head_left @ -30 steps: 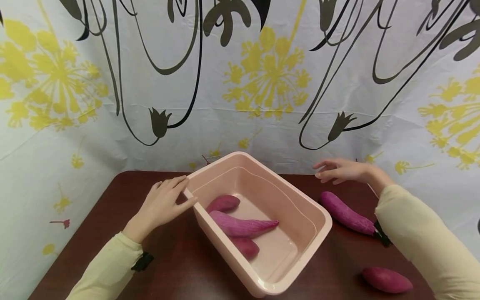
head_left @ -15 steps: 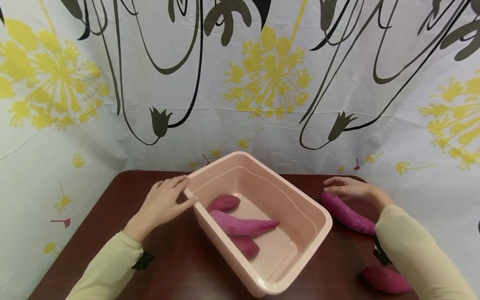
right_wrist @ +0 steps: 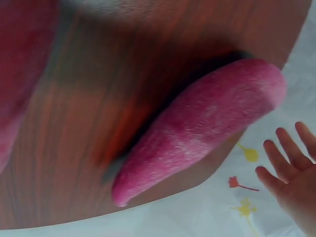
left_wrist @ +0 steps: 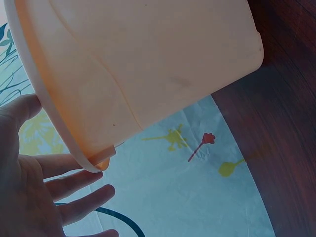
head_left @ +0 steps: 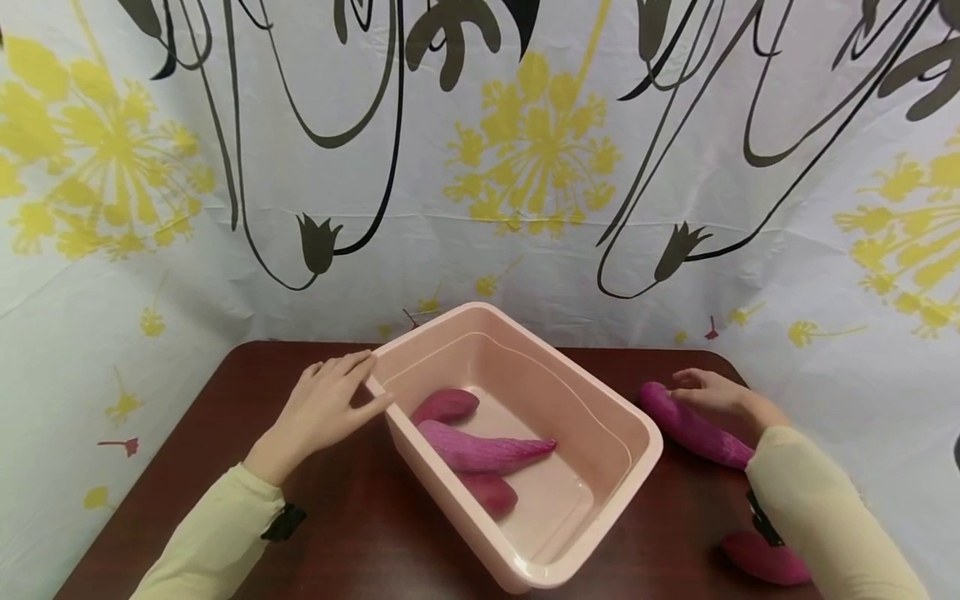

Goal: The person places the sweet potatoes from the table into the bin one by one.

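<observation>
My left hand [head_left: 322, 417] rests on the left corner of a pink plastic basin [head_left: 555, 396], its fingers straight at the rim. In the left wrist view, thumb and index finger touch that rim while the other fingers spread away. Inside the basin lie a dark sweet potato [head_left: 450, 405], a long tapered sweet potato [head_left: 480, 450] and another sweet potato [head_left: 491, 494] partly hidden behind it. My right hand [head_left: 716, 396] hovers beside a long sweet potato [head_left: 693, 432] on the table. In the right wrist view, its fingers [right_wrist: 279, 160] are spread, apart from this sweet potato [right_wrist: 200, 133].
Another sweet potato [head_left: 765, 557] lies near the table's front right, partly covered by the right sleeve [head_left: 832, 517]. The dark brown table [head_left: 360, 525] ends at the back against a patterned cloth [head_left: 420, 167]. Black straps sit at both wrists.
My right hand has come down and to the right, from above the table's back right to beside the long sweet potato. The left hand and basin have stayed in place.
</observation>
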`<state>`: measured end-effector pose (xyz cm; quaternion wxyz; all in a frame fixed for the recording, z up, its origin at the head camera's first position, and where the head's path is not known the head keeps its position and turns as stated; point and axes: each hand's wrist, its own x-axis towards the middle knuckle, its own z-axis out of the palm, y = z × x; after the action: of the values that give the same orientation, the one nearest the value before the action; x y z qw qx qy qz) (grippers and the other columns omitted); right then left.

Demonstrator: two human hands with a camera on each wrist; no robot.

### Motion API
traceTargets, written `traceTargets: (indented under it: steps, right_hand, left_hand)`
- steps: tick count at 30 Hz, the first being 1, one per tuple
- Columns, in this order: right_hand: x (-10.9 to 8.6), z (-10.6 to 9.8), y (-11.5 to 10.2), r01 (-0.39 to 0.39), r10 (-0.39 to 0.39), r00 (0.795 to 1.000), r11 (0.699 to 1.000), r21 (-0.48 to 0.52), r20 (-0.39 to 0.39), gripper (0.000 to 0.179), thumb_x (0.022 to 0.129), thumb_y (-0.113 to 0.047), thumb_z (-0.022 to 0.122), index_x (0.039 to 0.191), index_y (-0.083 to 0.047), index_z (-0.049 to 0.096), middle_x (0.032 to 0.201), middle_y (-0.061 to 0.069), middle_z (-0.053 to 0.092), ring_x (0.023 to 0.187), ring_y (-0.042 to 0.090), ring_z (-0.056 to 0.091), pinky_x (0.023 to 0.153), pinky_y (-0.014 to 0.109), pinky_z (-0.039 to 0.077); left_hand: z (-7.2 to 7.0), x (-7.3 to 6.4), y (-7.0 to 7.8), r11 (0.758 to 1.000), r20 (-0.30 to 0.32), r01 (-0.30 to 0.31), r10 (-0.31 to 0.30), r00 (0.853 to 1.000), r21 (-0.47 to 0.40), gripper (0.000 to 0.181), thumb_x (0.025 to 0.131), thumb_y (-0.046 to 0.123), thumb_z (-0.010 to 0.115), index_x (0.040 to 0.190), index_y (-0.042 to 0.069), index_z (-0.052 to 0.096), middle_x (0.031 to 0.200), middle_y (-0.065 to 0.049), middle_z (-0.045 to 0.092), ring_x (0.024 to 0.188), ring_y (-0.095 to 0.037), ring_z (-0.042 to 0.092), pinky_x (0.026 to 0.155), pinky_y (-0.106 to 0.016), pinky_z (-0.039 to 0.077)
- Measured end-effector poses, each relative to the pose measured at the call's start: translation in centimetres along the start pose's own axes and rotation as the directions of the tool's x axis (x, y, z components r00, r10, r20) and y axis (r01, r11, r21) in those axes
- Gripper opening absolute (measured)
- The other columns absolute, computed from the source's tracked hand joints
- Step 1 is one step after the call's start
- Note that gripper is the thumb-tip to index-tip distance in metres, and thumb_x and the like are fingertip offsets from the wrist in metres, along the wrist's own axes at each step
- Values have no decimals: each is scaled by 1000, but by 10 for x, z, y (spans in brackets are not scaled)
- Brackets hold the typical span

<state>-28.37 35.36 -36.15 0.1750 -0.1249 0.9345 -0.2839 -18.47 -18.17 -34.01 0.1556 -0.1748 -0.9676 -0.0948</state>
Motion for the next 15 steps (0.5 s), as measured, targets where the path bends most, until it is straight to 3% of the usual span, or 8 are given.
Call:
traceTargets:
  steps: [5,15]
  right_hand:
    - [-1,12,12,-72,73,996,997,-10,47,67,86,-28,53,124,20,26,121,38,34,111,48,34,87,52,33]
    - [0,20,25,-29,38,998,985,-170,47,62,83,-24,56,117,23,33,111,37,42,104,48,38,86,55,31]
  left_hand:
    - [0,0,0,1000,-4,0,0,1000,1,67,81,53,50,124,2,50,124,-14,47,108,-32,45,87,-53,30]
    - [0,0,1,1000,-2,4,-4,1000,-3,66,81,52,50,124,2,50,124,-14,47,108,-32,45,87,-53,30]
